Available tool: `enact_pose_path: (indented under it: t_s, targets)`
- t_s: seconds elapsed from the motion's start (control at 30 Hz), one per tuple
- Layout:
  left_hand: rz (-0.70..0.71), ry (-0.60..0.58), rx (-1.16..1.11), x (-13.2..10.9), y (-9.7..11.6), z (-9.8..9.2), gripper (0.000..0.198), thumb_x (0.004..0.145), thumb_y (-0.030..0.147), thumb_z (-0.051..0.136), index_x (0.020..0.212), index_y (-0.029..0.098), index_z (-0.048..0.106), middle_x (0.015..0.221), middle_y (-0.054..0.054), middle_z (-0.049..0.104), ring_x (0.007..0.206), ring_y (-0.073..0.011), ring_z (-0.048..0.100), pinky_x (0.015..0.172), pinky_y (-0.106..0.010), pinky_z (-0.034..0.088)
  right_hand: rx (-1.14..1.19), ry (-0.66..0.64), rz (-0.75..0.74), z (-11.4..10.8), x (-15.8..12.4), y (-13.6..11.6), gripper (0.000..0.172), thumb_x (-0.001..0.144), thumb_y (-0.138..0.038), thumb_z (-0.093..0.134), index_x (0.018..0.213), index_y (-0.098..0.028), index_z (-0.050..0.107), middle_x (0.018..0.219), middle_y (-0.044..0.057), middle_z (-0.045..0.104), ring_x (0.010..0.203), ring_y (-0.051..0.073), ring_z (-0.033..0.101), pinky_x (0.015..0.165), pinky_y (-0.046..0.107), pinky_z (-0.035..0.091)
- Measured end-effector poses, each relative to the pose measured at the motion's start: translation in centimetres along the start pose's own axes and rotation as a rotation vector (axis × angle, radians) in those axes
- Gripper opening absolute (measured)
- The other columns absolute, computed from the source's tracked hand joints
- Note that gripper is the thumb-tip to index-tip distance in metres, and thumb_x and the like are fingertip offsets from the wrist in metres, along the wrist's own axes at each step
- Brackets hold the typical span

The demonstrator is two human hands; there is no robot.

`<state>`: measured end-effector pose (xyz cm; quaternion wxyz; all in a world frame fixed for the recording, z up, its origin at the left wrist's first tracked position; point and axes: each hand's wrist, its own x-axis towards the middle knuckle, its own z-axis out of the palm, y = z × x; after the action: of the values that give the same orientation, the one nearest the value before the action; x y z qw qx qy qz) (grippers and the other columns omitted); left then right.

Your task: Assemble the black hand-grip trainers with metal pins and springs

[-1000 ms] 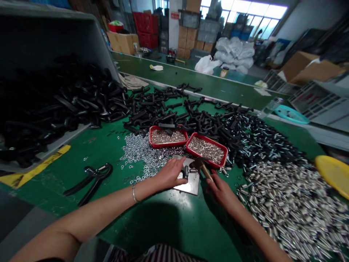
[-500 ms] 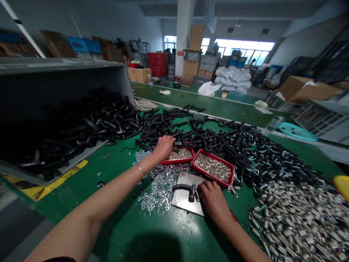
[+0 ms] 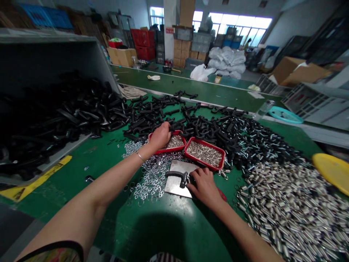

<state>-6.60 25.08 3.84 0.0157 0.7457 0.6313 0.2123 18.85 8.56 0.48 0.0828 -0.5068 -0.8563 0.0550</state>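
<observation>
My left hand (image 3: 161,136) reaches over the left red tray (image 3: 174,147), its fingers curled at the tray's far side beside black handles. What those fingers hold, if anything, is hidden. On a flat metal plate (image 3: 174,186) lies one black curved handle (image 3: 176,174) with a crosswise end. My right hand (image 3: 205,185) rests at the plate's right side, thumb and fingers closed around a small shiny metal cylinder (image 3: 188,179) next to that handle's end. A red object (image 3: 223,195) shows partly beneath the right hand.
A second red tray (image 3: 205,154) holds small metal pins. Loose metal rings (image 3: 149,178) lie left of the plate. Black handles (image 3: 201,125) are heaped behind, metal cylinders (image 3: 289,203) at right. A grey crate (image 3: 105,60) of black parts stands left; a yellow lid (image 3: 331,173) lies right.
The whole view has shifted, so the table sits higher and further left. My left hand stays by the left tray. My right hand's thumb now reaches closer to the handle's end.
</observation>
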Motion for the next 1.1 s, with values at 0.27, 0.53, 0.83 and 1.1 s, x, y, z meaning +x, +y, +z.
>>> enact_pose_path:
  t_s: [0.27,0.53,0.83,1.1]
  targets:
    - [-0.107,-0.124,-0.817,-7.9,2.8,-1.6,0.05,0.089,0.042,0.059,0.132,0.018,0.049,0.118,-0.009,0.065,0.109,-0.0225,0.062,0.093,-0.036,0.05,0.056,0.054,-0.023,0.4,0.4,-0.3,0.021,0.096,-0.012,0.042,0.103,-0.016,0.062,0.101,0.015,0.064,0.096,0.03,0.052,0.085,0.042,0.042]
    - [-0.243,-0.347,-1.244,-14.8,8.5,-0.7,0.041,0.088,0.053,0.062,0.111,0.019,0.055,0.095,-0.002,0.064,0.079,-0.0143,0.063,0.068,-0.026,0.05,0.624,0.205,-0.073,-2.5,-1.9,2.1,0.02,0.101,-0.034,0.045,0.112,-0.022,0.057,0.112,0.009,0.062,0.108,0.024,0.057,0.098,0.04,0.045]
    - [-0.211,-0.319,-1.221,-21.1,11.1,1.0,0.028,0.09,0.046,0.061,0.101,0.021,0.053,0.092,-0.001,0.062,0.085,-0.017,0.064,0.074,-0.03,0.053,1.332,0.1,0.401,-1.4,-4.9,-1.0,0.036,0.092,-0.048,0.059,0.115,-0.02,0.058,0.094,0.004,0.067,0.08,0.019,0.066,0.077,0.033,0.054]
    - [-0.338,-0.304,-1.237,-25.7,13.3,-0.7,0.043,0.093,0.059,0.046,0.106,0.018,0.048,0.076,-0.003,0.069,0.055,-0.0148,0.063,0.052,-0.025,0.049,1.194,0.148,0.358,-1.3,-7.8,-2.7,0.036,0.088,-0.054,0.06,0.08,-0.019,0.062,0.077,0.002,0.062,0.069,0.017,0.058,0.062,0.027,0.045]
